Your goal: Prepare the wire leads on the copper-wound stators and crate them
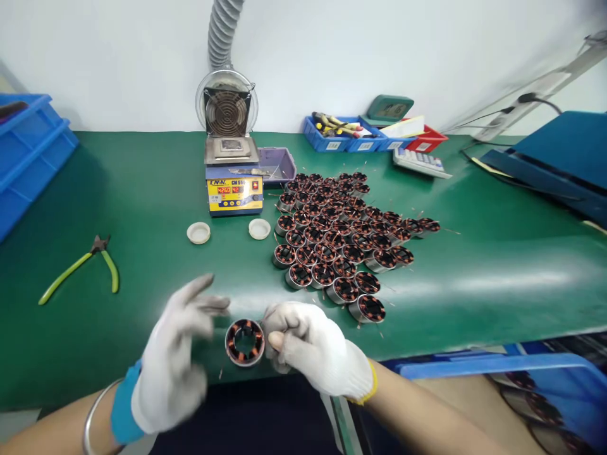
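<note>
A motor stator [245, 342], a metal ring with copper windings and a dark core, sits at the table's front edge between my hands. My left hand [177, 351], in a white glove with a blue cuff, is just left of it with fingers apart, somewhat blurred and holding nothing. Close against the stator's right side is my right hand [303, 344], in a white glove with a yellow hem and a bare thumb tip. Its fingers are pinched together; what they hold, if anything, is hidden. Many similar stators [332, 234] stand grouped farther right.
Green-handled cutters [102, 249] lie at left, near blue bins [28, 158]. A yellow-fronted solder pot [236, 194] stands behind two small white dishes [198, 233]. At the back are a purple tray [284, 165], tool boxes [332, 142] and a calculator [421, 163]. A blue crate [474, 363] is at lower right.
</note>
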{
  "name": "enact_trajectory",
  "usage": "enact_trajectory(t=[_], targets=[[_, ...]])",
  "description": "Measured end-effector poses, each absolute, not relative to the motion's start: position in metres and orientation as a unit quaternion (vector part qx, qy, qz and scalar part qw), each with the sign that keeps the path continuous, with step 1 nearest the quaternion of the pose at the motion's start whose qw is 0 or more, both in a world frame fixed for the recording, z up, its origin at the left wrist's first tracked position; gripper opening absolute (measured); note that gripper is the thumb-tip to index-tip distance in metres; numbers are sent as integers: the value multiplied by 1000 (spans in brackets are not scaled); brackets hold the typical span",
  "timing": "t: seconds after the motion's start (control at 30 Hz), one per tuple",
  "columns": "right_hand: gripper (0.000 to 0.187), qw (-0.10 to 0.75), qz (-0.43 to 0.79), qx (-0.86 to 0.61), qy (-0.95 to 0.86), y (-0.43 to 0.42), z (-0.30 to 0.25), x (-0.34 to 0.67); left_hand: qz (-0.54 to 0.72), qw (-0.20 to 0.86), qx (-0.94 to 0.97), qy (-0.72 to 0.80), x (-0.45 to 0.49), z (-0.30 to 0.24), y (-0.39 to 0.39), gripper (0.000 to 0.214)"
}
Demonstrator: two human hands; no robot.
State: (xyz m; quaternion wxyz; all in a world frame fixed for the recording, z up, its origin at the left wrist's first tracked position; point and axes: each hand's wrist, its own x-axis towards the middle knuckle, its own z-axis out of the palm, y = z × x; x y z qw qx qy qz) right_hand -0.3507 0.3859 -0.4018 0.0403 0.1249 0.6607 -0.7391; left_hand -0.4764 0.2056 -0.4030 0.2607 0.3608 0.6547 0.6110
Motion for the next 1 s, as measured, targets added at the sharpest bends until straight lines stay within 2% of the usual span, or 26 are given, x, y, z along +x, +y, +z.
enact_trajectory(t=[0.07, 0.1, 0.13, 0.17, 0.23, 0.33, 0.4, 0.43, 0.5, 0.53, 0.6, 0.67, 0.73, 0.8, 0.87, 0.9, 1.0], targets=[[27, 11, -694, 112, 711, 387, -398, -352, 569, 513, 254, 590, -479, -409, 215, 61], [25, -1, -676, 109, 729, 388, -398, -353, 533, 614, 212, 542, -481, -410, 220, 63], [24, -6, -669, 110, 735, 389, -398, -355, 508, 675, 183, 502, -483, -410, 222, 61], [24, -6, -673, 116, 730, 390, -400, -356, 512, 684, 182, 486, -484, -409, 223, 56], [28, 13, -713, 134, 688, 391, -404, -358, 570, 585, 246, 521, -485, -405, 218, 43], [35, 38, -772, 150, 617, 392, -407, -358, 618, 313, 398, 601, -481, -402, 206, 12], [35, 51, -768, 154, 619, 392, -405, -357, 640, 208, 412, 615, -477, -404, 204, 14], [34, 55, -757, 155, 632, 391, -404, -356, 651, 212, 401, 609, -476, -405, 206, 18], [30, 51, -715, 155, 680, 392, -400, -355, 625, 317, 386, 600, -476, -406, 216, 53], [26, 42, -686, 154, 709, 392, -398, -356, 584, 374, 389, 607, -478, -406, 222, 62], [20, 30, -629, 148, 763, 392, -397, -357, 494, 424, 402, 644, -483, -404, 233, 57], [16, 36, -604, 155, 781, 393, -399, -359, 450, 402, 443, 663, -488, -402, 238, 61], [17, 61, -625, 167, 760, 394, -403, -360, 444, 389, 487, 644, -490, -401, 238, 73], [21, 56, -668, 168, 723, 398, -406, -361, 443, 393, 485, 643, -488, -401, 238, 60], [24, -28, -697, 172, 695, 403, -409, -362, 467, 384, 417, 679, -483, -403, 240, 40], [24, -89, -690, 181, 695, 404, -410, -362, 490, 376, 372, 693, -481, -404, 242, 38], [15, -224, -538, 171, 794, 401, -416, -361, 568, 346, 253, 703, -474, -409, 252, 44]])
